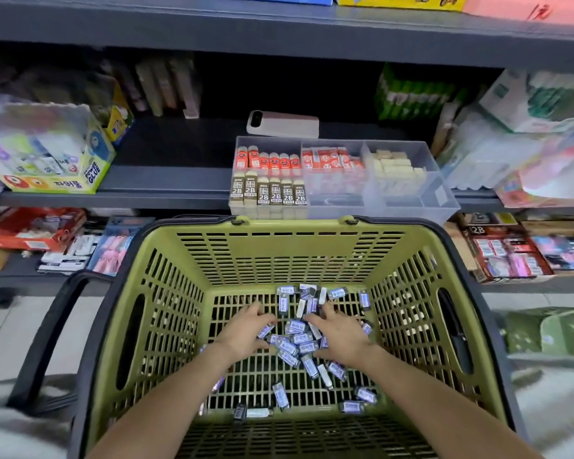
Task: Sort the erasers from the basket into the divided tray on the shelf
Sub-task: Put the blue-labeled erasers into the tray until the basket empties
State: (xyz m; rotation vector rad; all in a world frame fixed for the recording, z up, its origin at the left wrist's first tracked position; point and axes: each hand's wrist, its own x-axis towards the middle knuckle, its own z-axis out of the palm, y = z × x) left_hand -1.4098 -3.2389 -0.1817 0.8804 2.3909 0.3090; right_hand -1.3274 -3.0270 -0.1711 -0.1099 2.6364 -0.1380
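Several small erasers [297, 339] in blue-and-white sleeves lie scattered on the floor of the green basket [289, 250]. Both my hands reach down into the pile. My left hand [246, 329] lies on its left side, fingers bent over the erasers. My right hand [337, 331] lies on the right side, fingers spread and curved among them. Whether either hand holds an eraser cannot be told. On the shelf behind stands the clear divided tray [444, 200], with orange erasers [269, 160], brown 2B erasers [269, 190], orange-white erasers [328, 159] and beige erasers [395, 170] in its compartments.
A phone [282, 124] lies on the shelf behind the tray. A Power Glue box [53, 160] stands at the left and packaged goods [517, 150] at the right. The lower shelf holds boxed stationery [507, 253]. The basket's black handle [47, 339] hangs at its left.
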